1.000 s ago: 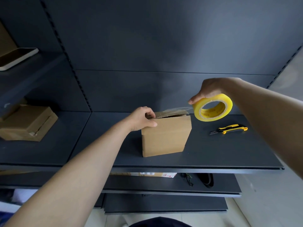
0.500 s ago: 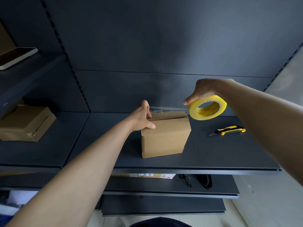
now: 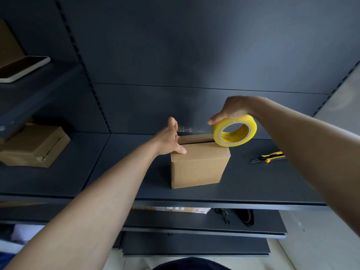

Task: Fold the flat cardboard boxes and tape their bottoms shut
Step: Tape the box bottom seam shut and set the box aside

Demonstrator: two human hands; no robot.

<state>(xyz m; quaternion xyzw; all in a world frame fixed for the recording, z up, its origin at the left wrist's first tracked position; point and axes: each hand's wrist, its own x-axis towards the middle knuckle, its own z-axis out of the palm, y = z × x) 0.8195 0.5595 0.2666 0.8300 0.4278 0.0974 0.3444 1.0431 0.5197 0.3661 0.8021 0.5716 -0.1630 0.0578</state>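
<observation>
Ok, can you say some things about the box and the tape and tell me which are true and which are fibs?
1. The right hand holds the yellow tape roll. True.
2. The knife is in the left hand. False: it lies on the shelf, right of the box.
3. A clear strip of tape stretches from the roll toward the left hand. True.
4. The box lies flat. False: it stands folded up.
5. The left hand touches the box's top edge. True.
</observation>
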